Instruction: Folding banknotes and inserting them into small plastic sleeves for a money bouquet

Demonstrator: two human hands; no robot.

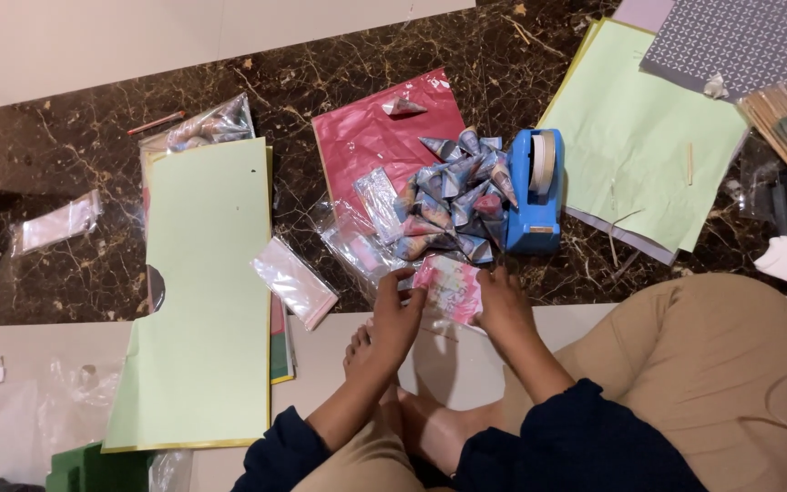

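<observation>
While cones (pixel 453 196) lie near, both hands (pixel 396 319) (pixel 503 305) grip pink paper (pixel 449 289)

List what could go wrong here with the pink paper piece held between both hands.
1. The pile of folded paper cones sits loosely heaped right above the left hand and right hand; a forward reach could scatter it.
2. The blue tape dispenser stands close beside the right hand, so its cutting edge might catch a finger.
3. The pink paper piece looks thin and may crease or tear if pulled from both sides.
</observation>
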